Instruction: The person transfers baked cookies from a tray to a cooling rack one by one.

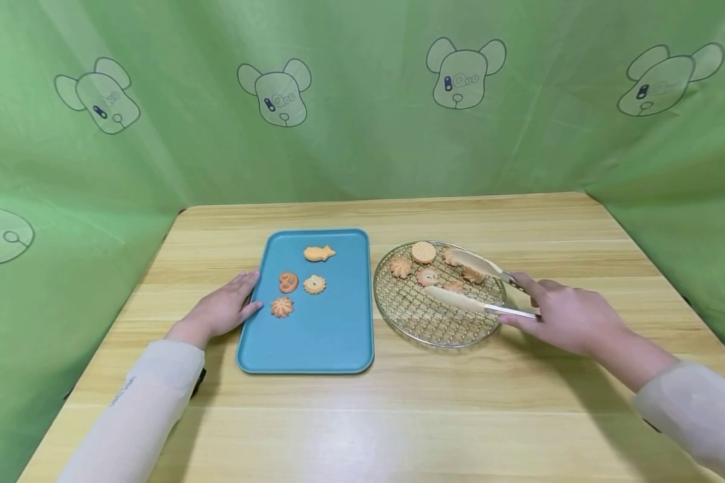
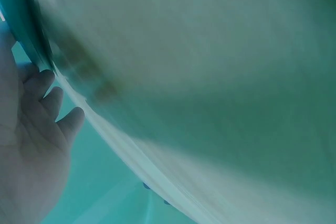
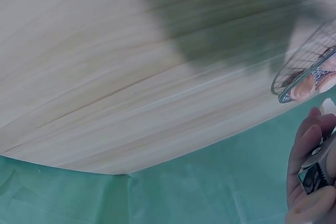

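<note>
My left hand (image 1: 220,310) rests against the left edge of the blue tray (image 1: 326,345), fingers fairly straight. On the tray lie a fish-shaped cookie (image 1: 319,253), a pretzel-shaped cookie (image 1: 288,282), a scalloped round cookie (image 1: 315,284) and a flower-shaped cookie (image 1: 281,307). My right hand (image 1: 570,318) holds a pair of tongs (image 1: 459,300) with metal arms and pale tips. Its tips are spread apart over the round wire rack (image 1: 419,327), where several cookies lie, including a round one (image 1: 423,252) and a flower-shaped one (image 1: 401,267). Nothing is clearly pinched between the tips.
The tray and the rack stand side by side on a wooden table (image 1: 362,422), a narrow gap between them. A green curtain (image 1: 362,154) with printed bear heads hangs behind the table and along its sides.
</note>
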The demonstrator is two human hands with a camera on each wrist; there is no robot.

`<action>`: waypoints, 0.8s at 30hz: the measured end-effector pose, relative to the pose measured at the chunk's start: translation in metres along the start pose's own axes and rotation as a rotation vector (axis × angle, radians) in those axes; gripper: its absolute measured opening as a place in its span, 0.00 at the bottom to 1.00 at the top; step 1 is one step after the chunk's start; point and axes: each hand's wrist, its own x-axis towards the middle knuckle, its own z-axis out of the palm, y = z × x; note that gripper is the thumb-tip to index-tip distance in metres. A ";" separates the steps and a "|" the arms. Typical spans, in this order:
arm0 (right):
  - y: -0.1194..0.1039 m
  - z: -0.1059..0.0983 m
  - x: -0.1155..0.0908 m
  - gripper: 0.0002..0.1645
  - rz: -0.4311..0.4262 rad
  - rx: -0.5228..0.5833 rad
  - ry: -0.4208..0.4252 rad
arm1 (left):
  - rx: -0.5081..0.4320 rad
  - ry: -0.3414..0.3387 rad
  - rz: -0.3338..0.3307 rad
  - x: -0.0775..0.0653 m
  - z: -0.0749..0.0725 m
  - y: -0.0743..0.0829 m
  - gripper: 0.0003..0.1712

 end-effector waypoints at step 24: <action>-0.046 0.015 0.031 0.63 -0.103 0.020 0.043 | 0.000 0.014 0.001 0.001 0.002 -0.002 0.38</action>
